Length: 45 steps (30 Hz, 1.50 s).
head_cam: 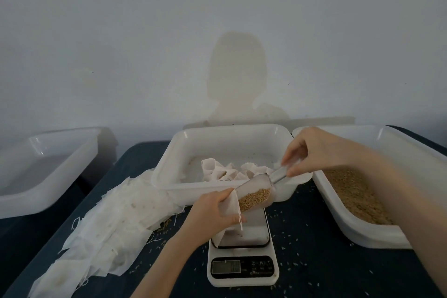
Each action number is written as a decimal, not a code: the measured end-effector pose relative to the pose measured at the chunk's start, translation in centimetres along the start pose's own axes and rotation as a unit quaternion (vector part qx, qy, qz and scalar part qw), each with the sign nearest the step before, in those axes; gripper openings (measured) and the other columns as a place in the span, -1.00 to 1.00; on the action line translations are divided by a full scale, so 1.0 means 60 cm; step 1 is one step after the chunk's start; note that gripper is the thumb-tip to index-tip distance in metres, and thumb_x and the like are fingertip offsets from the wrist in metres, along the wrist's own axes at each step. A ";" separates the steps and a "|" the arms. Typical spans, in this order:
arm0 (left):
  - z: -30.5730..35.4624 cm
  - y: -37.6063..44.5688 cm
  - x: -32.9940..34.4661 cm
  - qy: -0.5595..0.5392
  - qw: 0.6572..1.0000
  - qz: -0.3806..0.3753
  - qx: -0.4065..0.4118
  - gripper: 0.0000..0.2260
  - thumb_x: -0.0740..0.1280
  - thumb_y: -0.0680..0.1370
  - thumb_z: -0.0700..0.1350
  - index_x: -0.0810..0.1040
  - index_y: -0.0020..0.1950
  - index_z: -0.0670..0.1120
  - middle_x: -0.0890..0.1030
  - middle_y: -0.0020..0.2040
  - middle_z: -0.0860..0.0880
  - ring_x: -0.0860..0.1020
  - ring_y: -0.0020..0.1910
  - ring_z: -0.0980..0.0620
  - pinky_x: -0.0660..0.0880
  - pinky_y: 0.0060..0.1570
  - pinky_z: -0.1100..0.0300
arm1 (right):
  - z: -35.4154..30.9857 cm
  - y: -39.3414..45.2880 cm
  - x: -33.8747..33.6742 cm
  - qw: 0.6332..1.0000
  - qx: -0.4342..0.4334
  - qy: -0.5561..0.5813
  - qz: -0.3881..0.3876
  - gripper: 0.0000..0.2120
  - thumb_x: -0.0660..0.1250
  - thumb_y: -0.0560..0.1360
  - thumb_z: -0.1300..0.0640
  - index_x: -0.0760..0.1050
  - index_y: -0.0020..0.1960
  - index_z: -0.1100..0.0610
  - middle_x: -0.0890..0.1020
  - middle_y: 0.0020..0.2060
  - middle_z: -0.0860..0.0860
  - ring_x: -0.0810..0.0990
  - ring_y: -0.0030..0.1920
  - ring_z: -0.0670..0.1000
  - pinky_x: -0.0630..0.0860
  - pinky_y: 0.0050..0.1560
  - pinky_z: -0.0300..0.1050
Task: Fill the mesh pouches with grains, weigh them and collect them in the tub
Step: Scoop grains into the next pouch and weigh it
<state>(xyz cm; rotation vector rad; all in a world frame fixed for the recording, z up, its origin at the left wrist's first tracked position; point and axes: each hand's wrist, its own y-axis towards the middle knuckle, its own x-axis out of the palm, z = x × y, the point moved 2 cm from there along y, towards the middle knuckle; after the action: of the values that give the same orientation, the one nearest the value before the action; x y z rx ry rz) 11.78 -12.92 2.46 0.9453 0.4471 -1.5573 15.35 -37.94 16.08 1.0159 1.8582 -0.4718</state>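
Head view only. Left hand [214, 213] grips an open mesh pouch [229, 205] by its mouth, fingers curled round the fabric, held just above the scale [242, 249]. The pouch's lower end hangs onto the scale platform. Right hand [312, 152] pinches the handle of a clear scoop [256, 192], tilted down to the left, its mouth inside the pouch opening. Grains [254, 197] sit in the scoop's lower end. Scale display is too blurred to read.

Middle tub [169, 164], behind the scale, holds several filled pouches [227, 170] bunched near its front wall. Right tub [358, 232] holds the bulk grain [355, 196], the right forearm crossing above it. Left tub [48, 201] sits apart at the table's left edge. A stack of flat unfilled pouches [106, 225] lies fanned on the dark table [314, 261], left of the scale. Loose grains scattered around the scale.
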 end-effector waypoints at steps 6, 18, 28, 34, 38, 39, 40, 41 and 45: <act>0.003 0.003 0.012 -0.041 0.999 0.018 -0.005 -0.58 0.43 0.31 0.22 0.57 0.07 0.04 0.62 -0.09 0.16 0.53 -0.09 0.24 0.52 -0.05 0.22 | -0.038 0.023 -0.020 0.996 0.004 -0.091 0.010 -0.85 0.57 0.25 -0.05 0.63 -0.24 -0.13 0.64 -0.38 -0.22 0.61 -0.28 -0.22 0.45 -0.33 -0.45; -0.008 0.003 0.017 -0.067 0.996 0.043 -0.026 -0.57 0.43 0.31 0.25 0.54 0.09 0.09 0.59 -0.06 0.20 0.53 -0.04 0.25 0.51 0.01 0.24 | -0.114 0.046 -0.026 0.979 -0.013 -0.194 0.065 -0.71 0.56 0.18 -0.13 0.65 -0.17 -0.03 0.64 -0.30 -0.24 0.60 -0.21 -0.25 0.59 -0.15 -0.22; -0.016 0.000 -0.024 -0.060 0.991 0.118 -0.011 -0.37 0.50 0.28 0.20 0.33 0.28 0.24 0.48 -0.04 0.28 0.47 -0.07 0.31 0.41 -0.17 0.39 | -0.032 0.005 -0.003 0.979 0.009 -0.201 0.035 -0.48 0.49 0.26 -0.26 0.60 0.16 -0.10 0.48 -0.30 -0.30 0.42 -0.27 -0.33 0.29 -0.28 -0.42; 0.014 0.020 -0.025 -0.149 0.986 0.066 -0.020 -0.39 0.51 0.37 -0.06 0.34 0.34 0.20 0.47 0.03 0.24 0.52 -0.07 0.27 0.50 -0.14 0.42 | 0.068 -0.054 0.031 0.985 0.067 -0.149 0.050 -0.80 0.38 0.33 -0.30 0.52 -0.08 -0.30 0.58 -0.29 -0.22 0.50 -0.23 -0.24 0.38 -0.30 -0.33; 0.028 0.035 -0.012 -0.224 0.972 0.071 -0.018 -0.56 0.45 0.45 -0.17 0.48 0.29 0.07 0.58 0.07 0.05 0.58 -0.08 0.24 0.53 -0.09 0.35 | 0.118 -0.095 0.047 0.983 0.103 -0.131 0.082 -0.77 0.27 0.37 -0.36 0.43 -0.14 -0.24 0.54 -0.34 -0.19 0.46 -0.38 -0.17 0.28 -0.38 -0.28; 0.029 0.037 -0.007 -0.235 0.969 0.072 -0.024 -0.63 0.43 0.47 -0.19 0.50 0.22 0.09 0.59 0.05 0.05 0.58 -0.10 0.25 0.52 -0.12 0.37 | 0.130 -0.103 0.050 0.981 0.117 -0.133 0.080 -0.78 0.26 0.40 -0.35 0.41 -0.15 -0.24 0.54 -0.34 -0.20 0.44 -0.40 -0.18 0.26 -0.38 -0.28; 0.030 0.039 -0.002 -0.243 0.967 0.073 -0.030 -0.70 0.41 0.49 -0.21 0.52 0.13 0.10 0.59 0.00 0.07 0.58 -0.13 0.26 0.49 -0.14 0.41 | 0.141 -0.111 0.052 0.978 0.134 -0.135 0.081 -0.79 0.24 0.42 -0.35 0.41 -0.16 -0.23 0.54 -0.36 -0.18 0.43 -0.44 -0.18 0.27 -0.38 -0.28; 0.030 0.040 0.003 -0.245 0.966 0.072 -0.033 -0.77 0.40 0.50 -0.23 0.54 0.03 0.08 0.59 -0.06 0.09 0.56 -0.16 0.26 0.45 -0.16 0.44 | 0.153 -0.119 0.051 0.975 0.153 -0.137 0.086 -0.77 0.22 0.44 -0.34 0.41 -0.19 -0.21 0.55 -0.38 -0.14 0.41 -0.46 -0.18 0.28 -0.39 -0.28; 0.019 0.033 0.017 -0.193 0.980 0.052 -0.022 -0.73 0.31 0.48 -0.38 0.51 -0.24 0.00 0.58 -0.20 0.00 0.49 -0.17 0.18 0.39 -0.10 0.40 | 0.192 -0.149 0.044 0.958 0.219 -0.129 0.133 -0.71 0.21 0.51 -0.23 0.40 -0.22 -0.04 0.52 -0.43 -0.06 0.46 -0.46 -0.12 0.34 -0.39 -0.23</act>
<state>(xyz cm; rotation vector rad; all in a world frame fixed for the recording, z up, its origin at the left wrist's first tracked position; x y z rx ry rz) 13.30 -14.88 2.78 0.6011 0.1529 -1.5825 13.89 -49.78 7.29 1.4035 1.3850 -0.8327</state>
